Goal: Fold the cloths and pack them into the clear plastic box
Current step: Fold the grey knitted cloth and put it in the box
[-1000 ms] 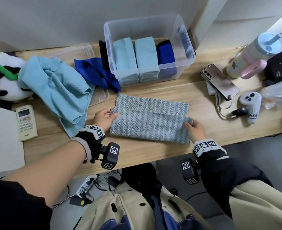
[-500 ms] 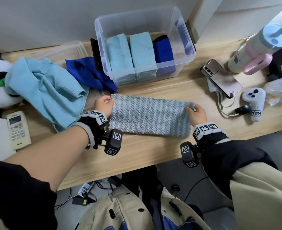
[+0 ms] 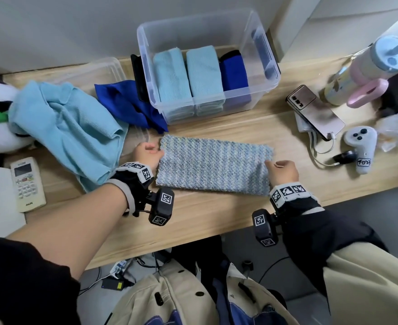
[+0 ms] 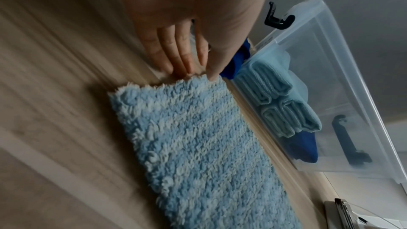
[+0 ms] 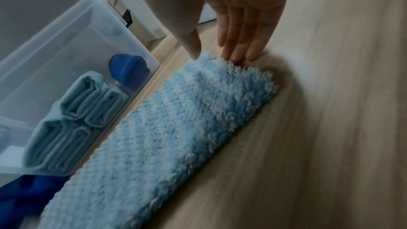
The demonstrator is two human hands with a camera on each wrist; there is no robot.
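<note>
While the fluffy cloth [image 3: 213, 166] is lying near the clear box [image 3: 207, 64], I am touching its ends, left hand [image 3: 146, 154] and right hand [image 3: 283, 171] with straight fingers, gripping nothing.

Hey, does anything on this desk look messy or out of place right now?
Yes. A light blue cloth lies crumpled, draped over the clear lid, and a dark blue cloth is bunched against the clear plastic box. Neither is folded.

cloth [image 3: 213, 164] before box [image 3: 261, 55] | folded cloths [image 3: 186, 76] inside, perhaps three
</note>
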